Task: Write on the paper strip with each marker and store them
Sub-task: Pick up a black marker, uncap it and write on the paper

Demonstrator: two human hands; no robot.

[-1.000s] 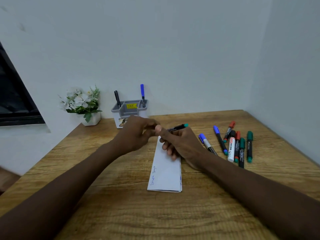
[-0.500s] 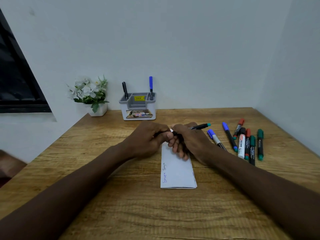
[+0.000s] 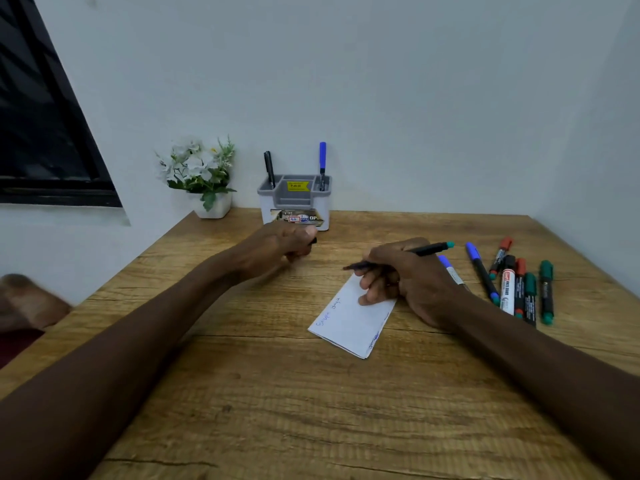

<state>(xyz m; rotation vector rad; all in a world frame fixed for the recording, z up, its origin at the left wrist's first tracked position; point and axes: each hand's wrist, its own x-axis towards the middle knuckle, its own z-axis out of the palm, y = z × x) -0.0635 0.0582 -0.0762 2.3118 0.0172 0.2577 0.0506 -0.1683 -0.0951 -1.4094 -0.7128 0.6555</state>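
A folded white paper strip (image 3: 349,323) with blue writing along its left edge lies tilted on the wooden table (image 3: 311,410). My right hand (image 3: 405,275) grips an uncapped black marker with a teal end (image 3: 429,250), its tip pointing left above the strip's far end. My left hand (image 3: 284,245) is curled around the marker's dark cap (image 3: 312,241), in front of the grey holder (image 3: 294,202). The holder has a black pen (image 3: 269,168) and a blue marker (image 3: 322,164) standing in it.
Several capped markers, blue, red, green and a white-bodied one (image 3: 507,291), lie in a row on the table to the right of my right hand. A small pot of white flowers (image 3: 201,174) stands left of the holder. Walls close in at the back and right.
My hands were together at the marker; they have pulled apart. The left hand has moved left toward the holder with the cap, and the strip has turned to a tilt.
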